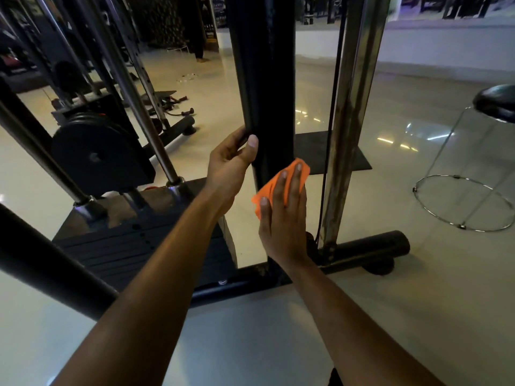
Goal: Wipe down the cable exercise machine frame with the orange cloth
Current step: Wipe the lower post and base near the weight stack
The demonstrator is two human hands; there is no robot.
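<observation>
Under flat right hand (pixel 281 218): orange cloth (pixel 278 181) pressed on black post (pixel 262 79).

Black-seated stool (pixel 493 103) at right, what looks like 1 dumbbell (pixel 187 112) on pale floor (pixel 390 302)

The post (pixel 262 79) is seen as dark, smooth, painted metal; the cloth (pixel 278 179) as soft orange fabric; the floor (pixel 418 302) as glossy tile.
</observation>
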